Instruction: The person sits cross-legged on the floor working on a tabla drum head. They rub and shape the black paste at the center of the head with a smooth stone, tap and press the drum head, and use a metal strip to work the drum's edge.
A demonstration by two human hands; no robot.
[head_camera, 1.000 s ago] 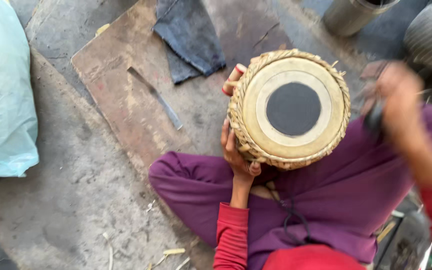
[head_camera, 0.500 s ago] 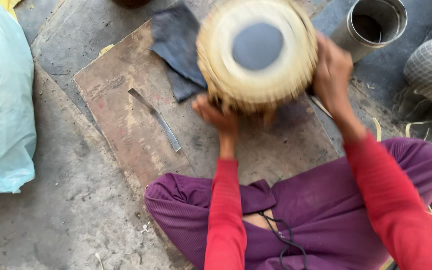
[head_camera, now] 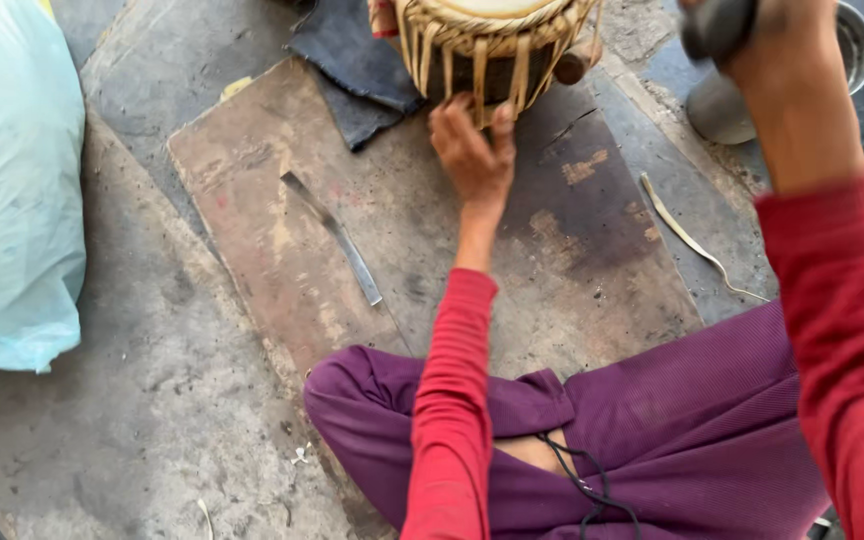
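1. Head view: worn wooden board [head_camera: 372, 230] on a concrete floor; metal strip [head_camera: 337, 238] lies on it, dark cloth [head_camera: 352, 70] at its far edge.
2. Laced drum [head_camera: 492, 45] has come off the lap onto the board's far edge; left hand [head_camera: 472, 150] spread, fingertips against its lacing.
3. Right hand [head_camera: 782, 50], now raised, clenches a dark tool [head_camera: 717, 25]; metal pot [head_camera: 732, 100] behind.

Left arm extended straight forward, red sleeve to the wrist; left hand [head_camera: 472, 150] palm down, fingers spread and pointing away from the body, fingertips pressed against a surface ahead. Right arm raised at the frame's right edge, sleeve to mid-forearm; right hand [head_camera: 767, 40] closed in a fist, partly cut off by the top edge. Legs crossed, seated.
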